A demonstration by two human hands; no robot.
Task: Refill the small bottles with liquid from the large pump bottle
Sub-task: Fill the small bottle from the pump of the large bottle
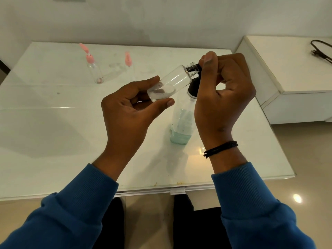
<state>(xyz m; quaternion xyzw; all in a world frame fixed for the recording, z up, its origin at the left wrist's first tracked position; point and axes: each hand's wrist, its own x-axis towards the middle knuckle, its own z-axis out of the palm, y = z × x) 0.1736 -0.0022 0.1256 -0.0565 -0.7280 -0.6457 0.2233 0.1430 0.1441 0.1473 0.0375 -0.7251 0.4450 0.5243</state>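
Overhead, unlabelled small bottle (168, 83) — left hand (129, 112)

Centre frame: left hand (129, 105) holds small clear bottle (170, 83) tilted, mouth against black pump nozzle (193, 68) under right hand (222, 90); large pump bottle (181, 123) below.

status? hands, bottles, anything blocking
Left hand grips small clear bottle, tilted. Right hand pinches at its neck over large pump bottle. Pink-capped bottle waits behind. Nothing blocking.

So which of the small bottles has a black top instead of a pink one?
The small clear bottle held tilted in both hands; the two on the table have pink tops.
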